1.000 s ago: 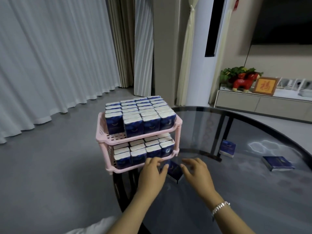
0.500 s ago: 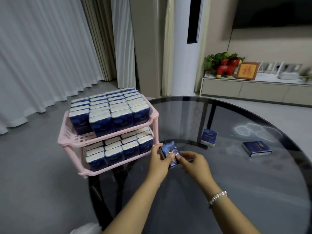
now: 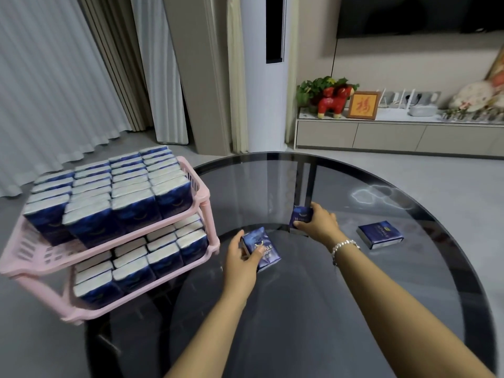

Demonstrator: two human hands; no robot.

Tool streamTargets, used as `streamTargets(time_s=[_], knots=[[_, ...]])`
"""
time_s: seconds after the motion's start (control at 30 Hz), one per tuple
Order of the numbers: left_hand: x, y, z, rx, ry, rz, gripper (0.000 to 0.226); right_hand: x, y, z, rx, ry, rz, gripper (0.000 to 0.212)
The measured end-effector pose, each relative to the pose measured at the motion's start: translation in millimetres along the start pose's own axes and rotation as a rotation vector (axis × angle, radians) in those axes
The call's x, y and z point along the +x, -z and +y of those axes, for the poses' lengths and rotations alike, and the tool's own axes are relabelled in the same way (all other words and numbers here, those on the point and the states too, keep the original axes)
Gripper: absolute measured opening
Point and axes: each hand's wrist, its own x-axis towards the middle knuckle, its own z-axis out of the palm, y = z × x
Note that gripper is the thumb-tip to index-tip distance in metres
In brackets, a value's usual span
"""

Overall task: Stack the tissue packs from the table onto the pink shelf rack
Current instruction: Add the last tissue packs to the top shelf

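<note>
The left hand (image 3: 240,261) holds one blue tissue pack (image 3: 261,248) upright just above the round dark glass bench (image 3: 409,309), thumb across the printed front and fingers wrapped behind it — a firm pinch at the pack's left edge. The right hand (image 3: 317,221), reaching further out toward 12 o'clock, is closed over a second tissue pack (image 3: 300,216) that stands on the glass; the fingers curl over its top and right side, the thumb lies low along its bottom edge. A beaded bracelet (image 3: 344,246) circles that wrist.

A third tissue pack (image 3: 380,233) lies flat on the bench at about 3 o'clock from the right hand, near it but apart from it.

The pink shelf rack (image 3: 203,196) stands at the bench's edge, at about 9 o'clock from the left hand. Its top tier carries four close rows of packs standing on edge, white ends up. The lower tier is likewise lined with upright packs — the back of it is hidden under the top tier, so how full it is cannot be told. The pack in the left hand is close to the rack's right post, not touching it.

Beyond the bench, at 12 to 1 o'clock, a low cabinet (image 3: 395,135) carries a red animal figure (image 3: 334,100) and a framed picture (image 3: 363,105).
</note>
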Motion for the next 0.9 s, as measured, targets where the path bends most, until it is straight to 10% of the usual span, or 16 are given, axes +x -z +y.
streamTargets(time_s=[0.4, 0.77, 0.9], knots=[[-2.3, -10.8, 9.1, -0.004, 0.004, -0.046, 0.057, -54.4, 35.0, 0.6, 0.648, 0.206, -0.168, 0.041], [-20.5, -54.0, 16.0, -0.047, 0.020, -0.242, 0.063, -86.7, 45.5, 19.6, 0.618, 0.325, -0.226, 0.040], [-22.6, -63.1, 13.7, -0.068, 0.033, -0.229, 0.057, -62.4, 65.1, 48.7, 0.169, 0.283, 0.095, 0.037]])
